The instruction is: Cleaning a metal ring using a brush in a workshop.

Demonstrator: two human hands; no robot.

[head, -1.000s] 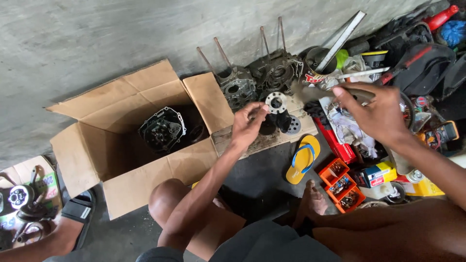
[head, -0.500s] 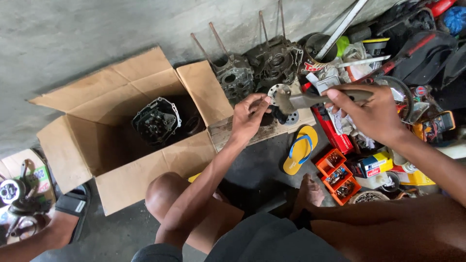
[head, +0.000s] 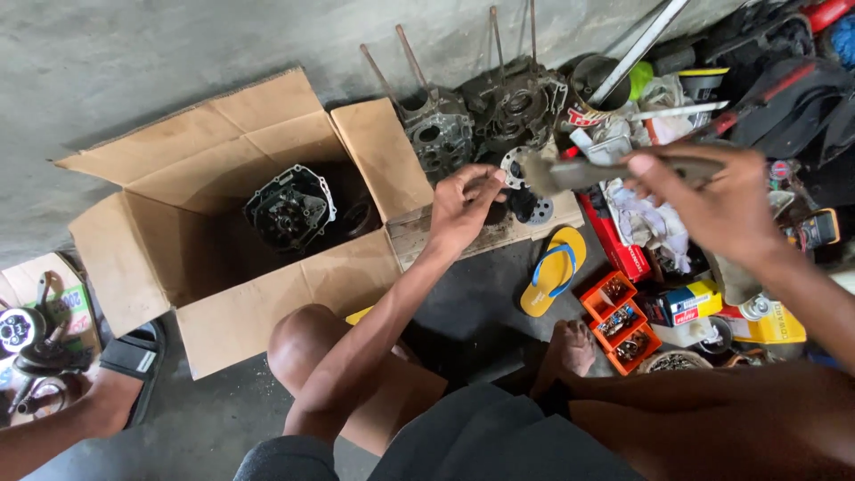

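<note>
Left hand (head: 463,209) pinches the round metal plate (head: 517,169) on the wooden board (head: 499,233), at one o'clock from the cardboard box (head: 223,232). Right hand (head: 712,209) grips a grey tool (head: 579,174) above it; a slip could strike the fingers.

The person wears dark grey shorts (head: 481,441), with arms, legs and feet bare.

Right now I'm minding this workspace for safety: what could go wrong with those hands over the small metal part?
The left hand steadies the round metal part right where the tool in the right hand points, so a slip might hit fingers. The part sits near the plank's edge and could drop beside the bare foot.
</note>
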